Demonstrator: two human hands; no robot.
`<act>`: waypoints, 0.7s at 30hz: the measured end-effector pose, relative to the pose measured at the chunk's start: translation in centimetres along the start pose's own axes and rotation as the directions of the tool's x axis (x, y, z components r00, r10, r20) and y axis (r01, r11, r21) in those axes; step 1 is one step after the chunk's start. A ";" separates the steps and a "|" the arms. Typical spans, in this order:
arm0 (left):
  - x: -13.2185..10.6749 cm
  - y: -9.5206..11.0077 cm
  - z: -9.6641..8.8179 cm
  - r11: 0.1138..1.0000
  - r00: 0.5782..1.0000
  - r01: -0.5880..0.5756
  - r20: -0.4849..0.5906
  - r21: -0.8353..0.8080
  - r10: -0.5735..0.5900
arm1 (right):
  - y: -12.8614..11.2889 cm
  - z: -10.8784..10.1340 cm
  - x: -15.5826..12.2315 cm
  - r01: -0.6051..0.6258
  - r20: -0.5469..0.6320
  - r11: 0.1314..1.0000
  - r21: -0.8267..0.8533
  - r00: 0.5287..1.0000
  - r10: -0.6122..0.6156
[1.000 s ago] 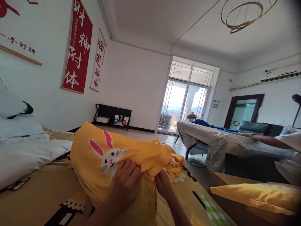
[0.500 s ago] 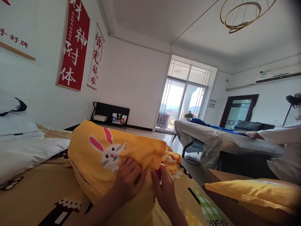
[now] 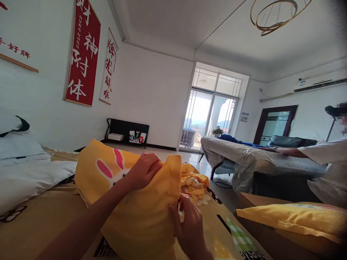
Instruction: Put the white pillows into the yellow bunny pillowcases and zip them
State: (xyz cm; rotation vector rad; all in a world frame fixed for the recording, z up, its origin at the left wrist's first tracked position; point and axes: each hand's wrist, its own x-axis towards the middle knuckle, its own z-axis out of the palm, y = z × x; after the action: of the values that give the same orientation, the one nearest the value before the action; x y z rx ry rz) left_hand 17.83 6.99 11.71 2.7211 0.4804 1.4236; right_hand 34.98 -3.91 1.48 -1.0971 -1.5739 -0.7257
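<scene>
A yellow pillowcase [image 3: 146, 213] printed with a white, pink-eared rabbit stands up in front of me, its left part rounded and full. My left hand [image 3: 145, 171] reaches across the rabbit print, fingers closed over the case's upper edge. At the case's right edge, my right hand [image 3: 189, 220] pinches the cloth between thumb and fingers. The left forearm hides most of the rabbit's face. Just beyond the right hand lies a crumpled yellow cloth [image 3: 196, 182].
White pillows [image 3: 35, 180] lie at left on the patterned bedsheet [image 3: 29, 231]. A yellow pillow [image 3: 290, 220] rests on a cardboard box [image 3: 260, 198] at right. A co-worker's arm [image 3: 292, 151] stretches over a plastic-covered table [image 3: 244, 159]. A black bench [image 3: 127, 131] stands by the far wall.
My left hand has moved up from the rabbit's face to the pillowcase's upper edge. The case's right edge stands more upright and has shifted left. The right hand stays low at that edge.
</scene>
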 end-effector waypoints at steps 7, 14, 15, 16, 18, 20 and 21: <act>-1.0 1.1 0.3 0.990 0.991 -0.131 0.021 -0.046 0.132 | -0.9 2.1 -0.9 0.115 -0.160 0.991 -0.071 0.979 -0.125; -1.3 1.1 -0.2 0.981 0.965 -0.186 0.178 -0.048 0.191 | 0.6 2.5 -2.9 0.037 -0.222 0.997 0.062 0.975 -0.023; -1.4 0.8 0.0 0.981 0.967 -0.188 0.162 -0.057 0.195 | 0.8 2.4 -3.1 0.024 -0.244 0.997 0.073 0.970 -0.005; -1.5 0.6 0.3 0.980 0.969 -0.191 0.146 -0.063 0.198 | 1.0 2.2 -3.3 0.009 -0.263 0.996 0.084 0.965 0.014; -1.7 0.2 1.0 0.978 0.972 -0.197 0.117 -0.062 0.203 | 1.2 1.7 -3.7 -0.026 -0.268 0.992 0.126 0.962 0.059; -1.8 -0.1 1.8 0.976 0.974 -0.213 0.074 -0.041 0.216 | 1.5 0.9 -3.7 -0.069 -0.167 0.969 0.239 0.980 0.111; -1.8 -0.2 2.2 0.975 0.974 -0.222 0.048 -0.026 0.223 | 1.7 0.4 -3.3 -0.102 -0.075 0.941 0.321 0.988 0.133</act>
State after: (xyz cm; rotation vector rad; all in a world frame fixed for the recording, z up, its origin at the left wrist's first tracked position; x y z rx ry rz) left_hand 18.55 6.95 8.97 2.8615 0.1600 1.3899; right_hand 36.50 -3.85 -1.96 -0.8958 -1.4687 -0.4191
